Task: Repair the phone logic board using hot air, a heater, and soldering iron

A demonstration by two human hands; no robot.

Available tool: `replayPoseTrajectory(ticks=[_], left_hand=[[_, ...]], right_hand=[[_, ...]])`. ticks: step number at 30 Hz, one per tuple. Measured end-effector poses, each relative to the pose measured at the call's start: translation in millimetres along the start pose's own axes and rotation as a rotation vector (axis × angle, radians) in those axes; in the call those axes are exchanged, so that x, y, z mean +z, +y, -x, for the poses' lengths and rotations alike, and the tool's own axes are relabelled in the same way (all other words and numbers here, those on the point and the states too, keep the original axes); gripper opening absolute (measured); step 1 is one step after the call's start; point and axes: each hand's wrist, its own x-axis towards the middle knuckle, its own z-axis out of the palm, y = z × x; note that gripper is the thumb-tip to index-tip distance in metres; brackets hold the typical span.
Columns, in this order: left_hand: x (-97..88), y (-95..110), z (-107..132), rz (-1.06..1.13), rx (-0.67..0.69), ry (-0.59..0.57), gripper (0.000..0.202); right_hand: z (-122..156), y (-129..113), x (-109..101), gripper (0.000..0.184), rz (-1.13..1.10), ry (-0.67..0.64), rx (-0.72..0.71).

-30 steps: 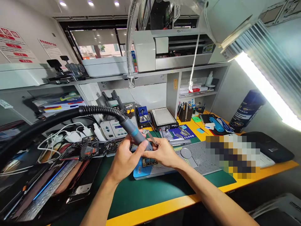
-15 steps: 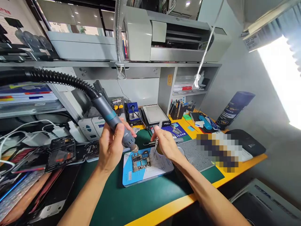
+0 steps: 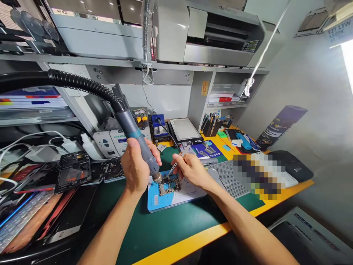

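Note:
My left hand (image 3: pixel 136 165) is wrapped round a dark grey hot air gun (image 3: pixel 138 141) with a black hose running off to the left. Its metal nozzle points down at the upper left part of a phone circuit board (image 3: pixel 170 188). The board lies on a blue and white booklet or box (image 3: pixel 154 206). In my right hand (image 3: pixel 190 167), metal tweezers (image 3: pixel 176 162) are pinched between thumb and fingers. Their tips reach the board's upper edge close to the nozzle; whether they touch a part is too small to tell.
A green mat (image 3: pixel 154 235) covers the bench. Opened phones (image 3: pixel 73 171) are piled on the left. Behind are a white hot air station (image 3: pixel 113 141) and a blue soldering station (image 3: pixel 160 129). A perforated metal plate (image 3: pixel 228 176) lies right, and a spray can (image 3: pixel 281 127) stands farther off.
My right hand has swung the tweezers left and lowered their tips to the board near the nozzle. The hot air gun is now held more upright. The camera view has shifted slightly.

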Motion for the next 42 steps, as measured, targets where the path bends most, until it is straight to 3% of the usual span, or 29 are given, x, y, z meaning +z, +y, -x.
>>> replayPoseTrajectory(ticks=[4,11,24,32,42], left_hand=[[2.1,1,2,0.038,-0.033,0.018,0.054],[-2.9,-3,7,0.129,-0.044,-0.068,0.043],[-1.4,-1,9,0.139,0.006,0.001,0.042],[-5.2,-6,9,0.148,0.029,-0.015,0.042],[-5.7,-7,8,0.134,0.044,0.032,0.044]], right_hand=[[2,4,13,0.053,-0.021,0.05,0.031],[2,8,14,0.053,-0.003,0.091,0.01],[-1,10,12,0.057,-0.035,0.048,0.046],[2,8,15,0.056,-0.019,0.053,0.06],[4,10,15,0.06,0.074,0.009,0.003]])
